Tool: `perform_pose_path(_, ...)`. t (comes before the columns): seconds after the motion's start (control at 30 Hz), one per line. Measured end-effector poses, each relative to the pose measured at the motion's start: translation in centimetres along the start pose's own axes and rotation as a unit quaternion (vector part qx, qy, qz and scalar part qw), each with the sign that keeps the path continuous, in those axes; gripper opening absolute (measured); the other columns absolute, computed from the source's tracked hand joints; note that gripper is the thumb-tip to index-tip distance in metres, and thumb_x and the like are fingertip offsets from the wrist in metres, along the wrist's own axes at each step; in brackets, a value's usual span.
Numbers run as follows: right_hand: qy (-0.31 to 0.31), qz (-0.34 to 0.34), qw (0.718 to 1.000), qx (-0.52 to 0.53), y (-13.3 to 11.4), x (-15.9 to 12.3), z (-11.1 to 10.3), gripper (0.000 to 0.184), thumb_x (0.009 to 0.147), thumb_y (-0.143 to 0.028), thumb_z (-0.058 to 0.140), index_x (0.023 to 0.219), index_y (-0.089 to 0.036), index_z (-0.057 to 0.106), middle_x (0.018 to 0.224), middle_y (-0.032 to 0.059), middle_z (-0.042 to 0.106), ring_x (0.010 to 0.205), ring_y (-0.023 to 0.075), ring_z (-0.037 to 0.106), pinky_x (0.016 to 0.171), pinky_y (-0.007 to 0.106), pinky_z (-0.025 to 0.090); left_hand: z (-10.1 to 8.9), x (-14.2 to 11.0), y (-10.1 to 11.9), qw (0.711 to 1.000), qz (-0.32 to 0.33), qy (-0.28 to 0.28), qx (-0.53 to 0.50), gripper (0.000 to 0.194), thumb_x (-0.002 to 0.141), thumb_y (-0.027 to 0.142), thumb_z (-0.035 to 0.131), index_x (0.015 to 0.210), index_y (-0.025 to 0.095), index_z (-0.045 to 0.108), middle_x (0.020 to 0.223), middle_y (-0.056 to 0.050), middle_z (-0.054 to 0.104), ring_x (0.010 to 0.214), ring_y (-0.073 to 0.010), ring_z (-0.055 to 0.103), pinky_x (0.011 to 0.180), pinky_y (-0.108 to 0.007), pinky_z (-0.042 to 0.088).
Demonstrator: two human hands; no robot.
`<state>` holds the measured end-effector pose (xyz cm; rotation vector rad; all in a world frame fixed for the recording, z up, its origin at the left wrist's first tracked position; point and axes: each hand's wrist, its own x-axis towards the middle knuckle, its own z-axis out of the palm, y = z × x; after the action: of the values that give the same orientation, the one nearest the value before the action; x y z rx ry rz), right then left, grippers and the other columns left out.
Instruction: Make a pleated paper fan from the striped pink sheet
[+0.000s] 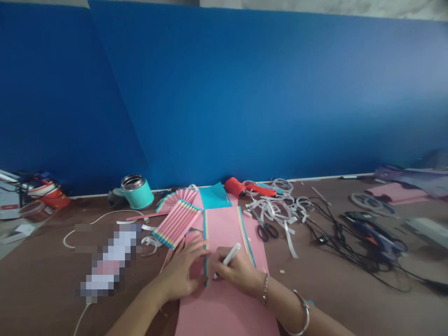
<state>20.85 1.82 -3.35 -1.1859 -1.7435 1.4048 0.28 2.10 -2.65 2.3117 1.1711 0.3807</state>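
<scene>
My right hand (241,271) grips a white marker (231,254), its dark tip down at the left border of a pink paper piece (224,228). That piece has blue and cream strips along both long sides. It lies over a larger pink sheet (227,312) in front of me. My left hand (182,270) rests with fingers spread over the left edge of the paper, close to the marker tip. Just beyond it lies a pleated pink paper (178,224) with blue and cream ends. A teal sheet (214,196) is at the far end.
Black-handled scissors (268,232) and a tangle of white ribbon (271,210) lie right of the paper, near a red spool (234,187). A teal mug (140,193) stands back left; a blurred-out object (112,261) lies left. Black cables (350,254) spread at right.
</scene>
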Motion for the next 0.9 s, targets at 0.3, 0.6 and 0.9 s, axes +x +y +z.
perform_pose_path(0.3,-0.036,-0.049,0.998,0.006,-0.78,-0.21,-0.15,0.014,0.08,-0.019,0.057,0.067,-0.015,0.062,0.07,0.0006,0.066,0.062,0.0106,0.06,0.056,0.018,0.045,0.15,0.05,-0.16,1.0,0.011,0.011,0.007,0.056,0.072,0.022,0.068,0.126,0.026,0.053,0.144,-0.008,0.043,0.137,-0.0317,0.03,0.113,-0.056,0.018)
perform_pose_path(0.6,-0.053,-0.055,0.997,0.004,-0.77,-0.18,-0.14,0.014,0.081,-0.019,0.056,0.069,-0.015,0.063,0.071,0.0011,0.065,0.064,0.0113,0.06,0.059,0.019,0.046,0.04,0.0,-0.03,1.0,0.006,0.001,0.014,0.057,0.075,0.024,0.066,0.129,0.026,0.051,0.145,-0.009,0.042,0.137,-0.0312,0.03,0.113,-0.058,0.014)
perform_pose_path(0.9,-0.024,-0.056,0.996,-0.059,-0.57,-0.01,-0.35,0.017,0.081,-0.017,0.052,0.065,-0.016,0.058,0.061,-0.0017,0.061,0.056,0.0096,0.054,0.051,0.018,0.039,-0.18,0.06,0.1,1.0,0.001,0.002,0.005,0.057,0.071,0.023,0.068,0.126,0.026,0.054,0.144,-0.009,0.044,0.137,-0.0314,0.031,0.113,-0.057,0.013)
